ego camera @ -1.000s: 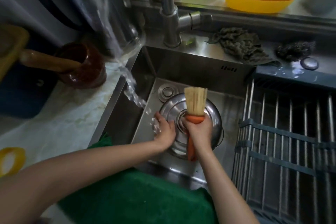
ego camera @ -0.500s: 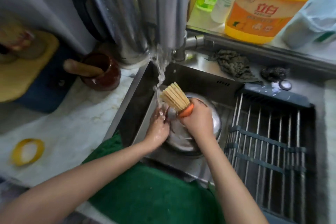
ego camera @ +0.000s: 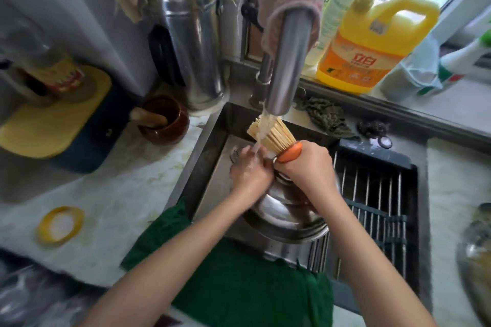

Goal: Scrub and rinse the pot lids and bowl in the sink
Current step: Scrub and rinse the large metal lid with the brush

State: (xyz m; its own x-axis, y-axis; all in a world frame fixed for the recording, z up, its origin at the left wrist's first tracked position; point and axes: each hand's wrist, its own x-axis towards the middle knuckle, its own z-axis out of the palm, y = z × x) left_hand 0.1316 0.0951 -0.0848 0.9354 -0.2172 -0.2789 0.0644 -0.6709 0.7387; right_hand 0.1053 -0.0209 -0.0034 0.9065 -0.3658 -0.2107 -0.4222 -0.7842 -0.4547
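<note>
pot lid [ego camera: 281, 210] in sink [ego camera: 212, 141], rack [ego camera: 377, 194] right, jar [ego camera: 164, 122] left

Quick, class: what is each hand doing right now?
Left hand: blurred beside the brush; cannot tell open or closed.
Right hand: closed around the brush.

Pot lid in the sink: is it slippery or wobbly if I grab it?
Probably slippery: the pot lid is smooth shiny metal, with water running close by. It may rock when pushed, since it looks domed. It looks stiff, not bendy.
</note>
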